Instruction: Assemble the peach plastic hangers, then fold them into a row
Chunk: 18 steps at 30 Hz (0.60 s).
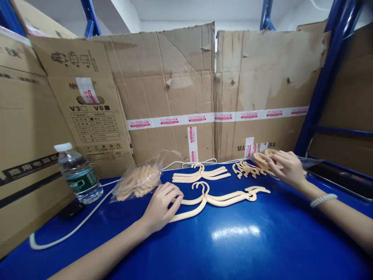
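My left hand (163, 204) is curled over the left end of a beige plastic clothes hanger (224, 200), lying on the blue tabletop; its fingers hide that end. A curved beige piece (253, 191) sits at the hanger's right tip. At the back right, my right hand (287, 169) has its fingers closed on a beige loop-shaped piece (262, 160) beside a clear plastic bag. Just left of it lies a heap of small curved beige pieces (247, 170). Behind the front hanger rests a group of more beige hangers (201, 174).
A clear bag of beige pieces (140, 181) lies at left, near a water bottle (78, 175) and a black object (71, 210). A white cable (87, 217) curves across the left. Cardboard sheets (171, 85) stand behind. A dark phone-like slab (344, 179) lies far right.
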### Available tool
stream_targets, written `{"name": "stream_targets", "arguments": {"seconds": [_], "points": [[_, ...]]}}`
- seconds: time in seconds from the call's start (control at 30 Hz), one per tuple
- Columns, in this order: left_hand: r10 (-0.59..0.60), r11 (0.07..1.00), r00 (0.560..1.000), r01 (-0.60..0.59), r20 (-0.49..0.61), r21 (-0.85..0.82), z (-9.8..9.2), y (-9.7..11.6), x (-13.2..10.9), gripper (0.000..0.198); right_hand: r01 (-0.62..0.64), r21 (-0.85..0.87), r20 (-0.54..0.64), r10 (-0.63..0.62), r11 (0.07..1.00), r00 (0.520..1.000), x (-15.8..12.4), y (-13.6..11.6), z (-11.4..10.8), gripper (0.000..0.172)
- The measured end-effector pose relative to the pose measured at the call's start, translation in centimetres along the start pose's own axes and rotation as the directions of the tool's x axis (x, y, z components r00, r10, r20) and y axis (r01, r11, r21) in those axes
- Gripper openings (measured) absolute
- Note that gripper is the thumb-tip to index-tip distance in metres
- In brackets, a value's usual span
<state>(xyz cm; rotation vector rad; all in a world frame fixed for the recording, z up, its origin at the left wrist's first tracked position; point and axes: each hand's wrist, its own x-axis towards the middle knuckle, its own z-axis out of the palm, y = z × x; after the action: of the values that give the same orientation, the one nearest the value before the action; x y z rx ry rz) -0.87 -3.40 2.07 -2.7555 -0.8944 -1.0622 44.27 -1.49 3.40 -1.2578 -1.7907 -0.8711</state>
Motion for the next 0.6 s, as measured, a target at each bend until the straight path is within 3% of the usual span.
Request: {"name": "stream_targets", "arguments": {"seconds": [0.6], "points": [[-0.015, 1.0, 1.0, 0.015, 0.003, -0.018, 0.0, -0.24, -0.11, 0.019, -0.022, 0.006, 0.017, 0.021, 1.0, 1.0, -0.02, 0.31, 0.76, 0.038]]}}
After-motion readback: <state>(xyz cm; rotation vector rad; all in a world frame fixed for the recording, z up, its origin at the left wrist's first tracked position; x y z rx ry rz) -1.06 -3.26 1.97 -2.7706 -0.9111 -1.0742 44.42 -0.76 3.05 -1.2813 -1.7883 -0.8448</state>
